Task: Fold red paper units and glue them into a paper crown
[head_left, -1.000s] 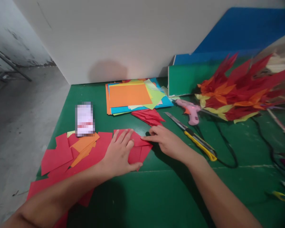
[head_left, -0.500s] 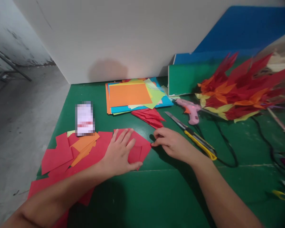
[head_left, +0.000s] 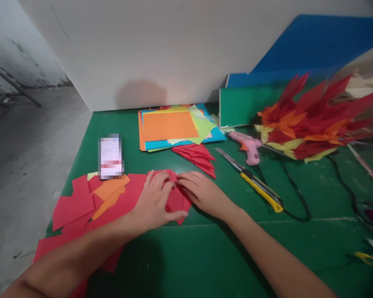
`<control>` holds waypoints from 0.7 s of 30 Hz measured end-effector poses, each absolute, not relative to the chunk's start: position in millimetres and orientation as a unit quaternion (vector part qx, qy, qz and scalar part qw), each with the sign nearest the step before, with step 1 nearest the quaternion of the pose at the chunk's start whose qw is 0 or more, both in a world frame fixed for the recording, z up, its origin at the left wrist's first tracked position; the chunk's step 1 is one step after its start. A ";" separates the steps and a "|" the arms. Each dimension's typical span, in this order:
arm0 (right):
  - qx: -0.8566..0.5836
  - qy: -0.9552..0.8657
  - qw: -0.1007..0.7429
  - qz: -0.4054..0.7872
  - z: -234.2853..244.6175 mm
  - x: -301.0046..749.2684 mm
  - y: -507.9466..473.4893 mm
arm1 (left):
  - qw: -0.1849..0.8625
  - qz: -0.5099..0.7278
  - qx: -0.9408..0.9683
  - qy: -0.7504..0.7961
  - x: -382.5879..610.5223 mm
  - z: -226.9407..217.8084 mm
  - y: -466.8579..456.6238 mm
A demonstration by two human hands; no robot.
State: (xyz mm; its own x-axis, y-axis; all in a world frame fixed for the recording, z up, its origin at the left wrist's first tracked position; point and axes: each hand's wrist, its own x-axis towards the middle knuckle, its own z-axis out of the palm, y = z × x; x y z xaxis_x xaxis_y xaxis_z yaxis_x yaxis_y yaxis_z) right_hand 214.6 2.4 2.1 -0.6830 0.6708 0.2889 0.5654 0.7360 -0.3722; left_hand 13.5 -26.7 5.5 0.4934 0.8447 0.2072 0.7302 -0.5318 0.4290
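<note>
A folded red paper sheet (head_left: 178, 199) lies on the green table (head_left: 205, 256). My left hand (head_left: 153, 203) rests flat on its left part, fingers spread and pointing away from me. My right hand (head_left: 202, 192) lies over the sheet's right part, its fingers stretched left and pressing a flap down until they nearly meet my left fingertips. Most of the sheet is hidden under the two hands.
Loose red and orange paper pieces (head_left: 87, 198) lie left. A stack of coloured sheets (head_left: 174, 126) and folded red pieces (head_left: 197, 156) sit behind. A yellow utility knife (head_left: 251, 180), pink glue gun (head_left: 248, 145) with black cord, and a red-orange paper flower (head_left: 313, 120) are on the right.
My right hand moved left from the sheet's right corner onto the sheet, folding its right flap inward. My left hand stayed in place with its fingers a little more curled.
</note>
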 end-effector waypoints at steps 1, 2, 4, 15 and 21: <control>-0.342 -0.911 0.198 0.119 0.5 213.4 2.2 | 0.140 0.219 0.840 0.477 12.0 6.5 -24.8; -0.343 -0.913 0.191 0.110 -0.5 213.1 2.0 | 0.133 0.239 0.824 0.496 10.2 7.5 -22.5; -0.345 -0.916 0.183 0.095 -0.8 214.0 1.8 | 0.117 0.269 0.790 0.538 6.0 9.0 -17.5; -0.364 -0.916 0.162 0.050 2.4 216.7 0.6 | 0.244 0.409 0.696 0.538 1.4 1.7 -5.5; -0.327 -0.929 0.157 0.069 -0.2 216.6 0.8 | 0.324 0.474 0.618 0.538 4.3 -6.0 -1.6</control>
